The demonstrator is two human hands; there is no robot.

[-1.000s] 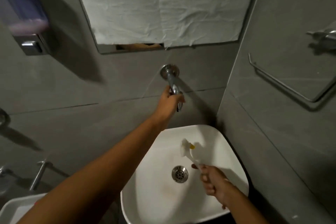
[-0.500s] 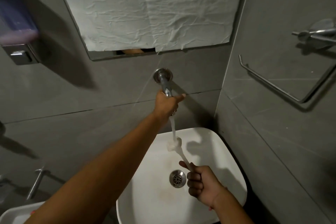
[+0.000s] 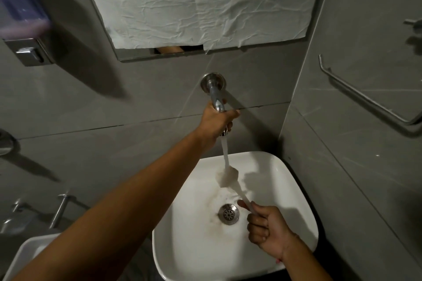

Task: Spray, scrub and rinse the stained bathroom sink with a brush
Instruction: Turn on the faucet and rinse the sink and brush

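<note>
Right hand (image 3: 268, 228) has its fingers (image 3: 257, 221) curled tight round the low end of the brush (image 3: 228, 177) handle, head up beyond them under the running water (image 3: 225, 151). Looks light and stiff, probably slick when wet, so gripping low on the handle makes sense. Left hand (image 3: 215, 121) is wrapped around the tap (image 3: 214, 93). Sink (image 3: 294, 189) sits below both hands: glossy white, brownish stains by the drain (image 3: 228, 213). Tight grey-tiled corner, wall close on the right.

The left arm (image 3: 127, 207) stretches across the space left of the sink (image 3: 294, 191). A wall (image 3: 356, 166) stands close on the right. The front of the bowl is open.
</note>
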